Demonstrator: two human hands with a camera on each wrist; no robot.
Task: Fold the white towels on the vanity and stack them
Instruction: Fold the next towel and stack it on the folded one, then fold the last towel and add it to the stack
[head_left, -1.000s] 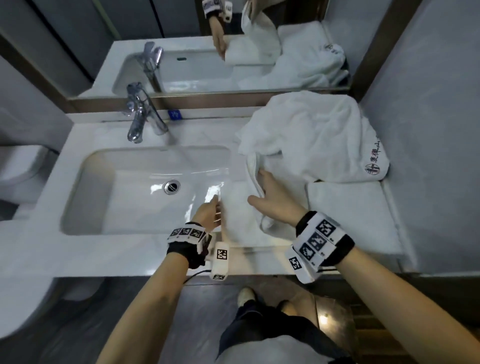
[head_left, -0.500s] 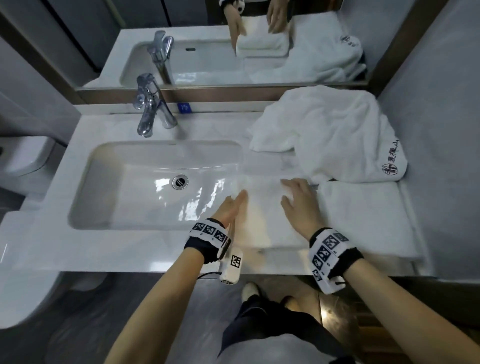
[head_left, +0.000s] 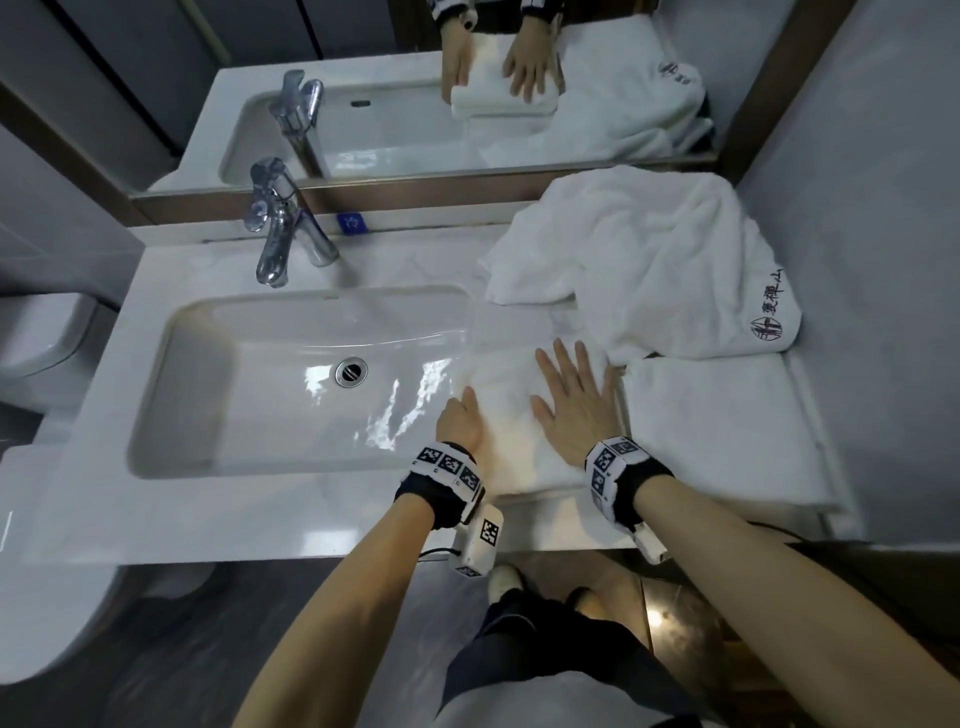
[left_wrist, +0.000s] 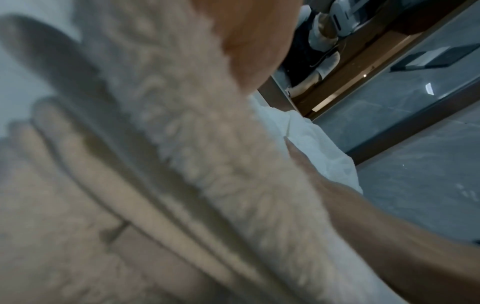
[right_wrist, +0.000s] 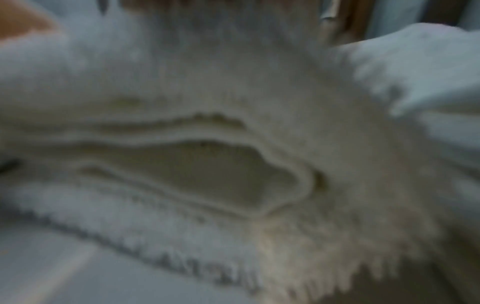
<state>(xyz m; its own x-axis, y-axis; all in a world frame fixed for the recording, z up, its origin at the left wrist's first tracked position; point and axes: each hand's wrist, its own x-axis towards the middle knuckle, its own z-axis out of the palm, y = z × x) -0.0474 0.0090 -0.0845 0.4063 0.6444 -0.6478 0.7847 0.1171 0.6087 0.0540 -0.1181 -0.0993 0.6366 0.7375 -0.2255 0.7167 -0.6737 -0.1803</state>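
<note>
A folded white towel (head_left: 511, 415) lies on the vanity just right of the basin. My right hand (head_left: 571, 400) rests flat on top of it, fingers straight and spread. My left hand (head_left: 460, 423) lies straight against the towel's left edge. Up close, the left wrist view blurs the folded towel's (left_wrist: 194, 154) pile, and the right wrist view shows the folded towel's layered edges (right_wrist: 207, 164). A second folded towel (head_left: 717, 426) lies flat to the right. Behind them sits a crumpled white towel (head_left: 639, 260) with a dark logo.
The white basin (head_left: 291, 374) with a chrome tap (head_left: 280, 228) takes up the vanity's left part. A mirror (head_left: 467, 78) runs along the back, a grey wall (head_left: 872, 260) closes the right side. A toilet (head_left: 36, 332) stands at far left.
A second ago my right hand was laying the towel's flap over; now the towel lies folded and both hands rest on it, the right one further forward than half a second ago.
</note>
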